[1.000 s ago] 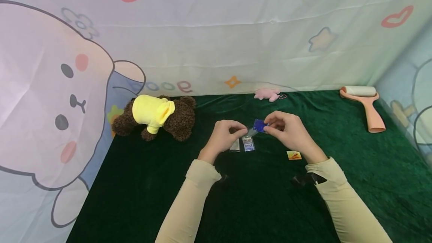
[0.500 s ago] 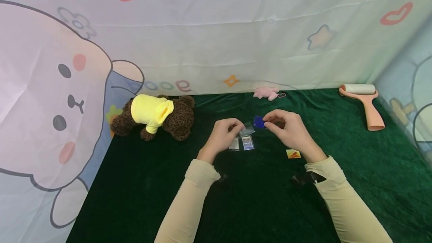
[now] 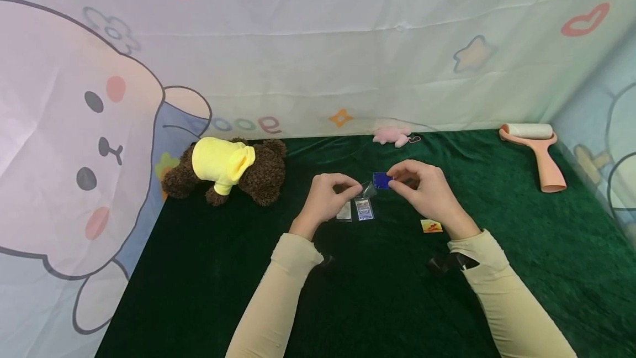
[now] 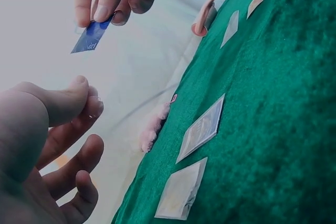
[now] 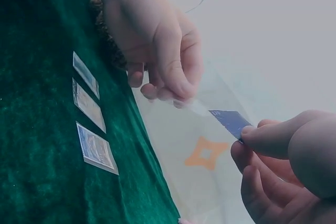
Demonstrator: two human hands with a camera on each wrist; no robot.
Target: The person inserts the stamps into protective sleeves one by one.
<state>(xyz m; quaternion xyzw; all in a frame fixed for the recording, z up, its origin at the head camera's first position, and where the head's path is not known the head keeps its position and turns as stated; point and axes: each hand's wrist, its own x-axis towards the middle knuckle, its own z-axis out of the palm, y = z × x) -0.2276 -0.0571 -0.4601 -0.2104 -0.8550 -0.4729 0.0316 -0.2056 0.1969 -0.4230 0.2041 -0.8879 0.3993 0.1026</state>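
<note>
Left hand, head view: The left hand (image 3: pixel 325 199) was above the green surface (image 3: pixel 377 291), and its fingers were narrow, pinching a clear sleeve (image 3: pixel 368 189).
Right hand, head view: The right hand (image 3: pixel 422 189) held a blue stamp (image 3: pixel 382 180) by its near edge, with thumb and fingers brought together.
Blue stamp, head view: It was between the two hands, near the clear sleeve; if these two touched, I could not tell.
Flat pieces, head view: Two sleeved stamps (image 3: pixel 364 210) lay by the left hand, which covered one of them partly; an orange stamp (image 3: pixel 431 226) lay close to the right wrist.
Far side, head view: A brown plush bear (image 3: pixel 268 173) in a yellow shirt lay at left, a pink plush toy (image 3: pixel 392 135) near the middle, and a roller (image 3: pixel 541 153) at right.
Fingers, left wrist view: The left thumb met the forefinger, and the clear sleeve was hardly visible there; the blue stamp hung tilted from the right fingers.
Surface, left wrist view: A pale piece (image 4: pixel 230 29) lay near the orange stamp.
Fingers, right wrist view: The right thumb pressed the blue stamp's corner, and the clear sleeve appeared blurred.
Surface, right wrist view: Three flat pieces (image 5: pixel 89 106) lay in a row.
</note>
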